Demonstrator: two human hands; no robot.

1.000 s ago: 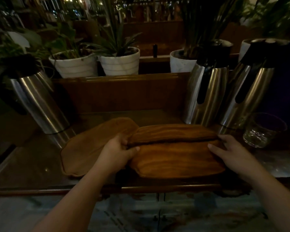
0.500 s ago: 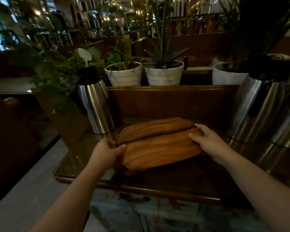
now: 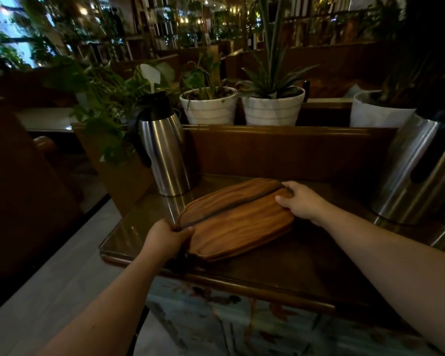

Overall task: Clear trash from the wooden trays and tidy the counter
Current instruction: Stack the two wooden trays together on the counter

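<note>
Stacked wooden trays [image 3: 238, 219] lie on the dark glossy counter [image 3: 306, 268], oval and brown, set at a slant. My left hand [image 3: 166, 238] grips the stack's near-left end, thumb on top. My right hand [image 3: 299, 202] holds the far-right end with fingers over the edge. The trays' tops look bare; no trash shows on them.
A steel thermos jug [image 3: 162, 145] stands left of the trays, and two larger steel jugs [image 3: 416, 168] stand at the right. White plant pots [image 3: 272, 109] sit on the wooden ledge behind. The counter's front edge runs just below the trays; floor lies to the left.
The trays now sit as one stack further left on the counter, turned at an angle. My view has swung left, and the glass at the right is out of sight.
</note>
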